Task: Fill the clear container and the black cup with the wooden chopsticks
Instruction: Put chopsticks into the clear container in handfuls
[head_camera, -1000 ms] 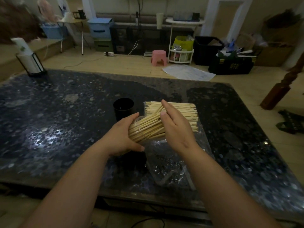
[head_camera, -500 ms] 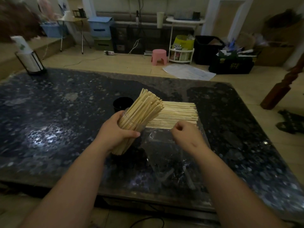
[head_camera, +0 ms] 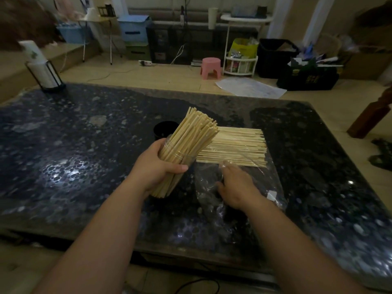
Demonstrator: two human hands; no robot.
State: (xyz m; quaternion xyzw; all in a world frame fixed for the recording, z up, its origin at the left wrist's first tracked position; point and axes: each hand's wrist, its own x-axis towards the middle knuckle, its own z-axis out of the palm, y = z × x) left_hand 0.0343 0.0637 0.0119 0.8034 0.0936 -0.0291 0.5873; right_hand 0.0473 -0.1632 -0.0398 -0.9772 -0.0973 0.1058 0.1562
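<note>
Head view: two hands, one dark stone table (head_camera: 84,134). The left hand (head_camera: 157,166) is wrapped around one clear container (head_camera: 186,159), held tilted above the table and packed with a bundle of chopsticks (head_camera: 191,134), too many to count. One black cup (head_camera: 164,129) stands just behind it. A second, flat pile of chopsticks (head_camera: 237,147) lies to the right. The right hand (head_camera: 235,187) rests on one plastic bag (head_camera: 263,179); its fingertips are hidden, grip unclear.
</note>
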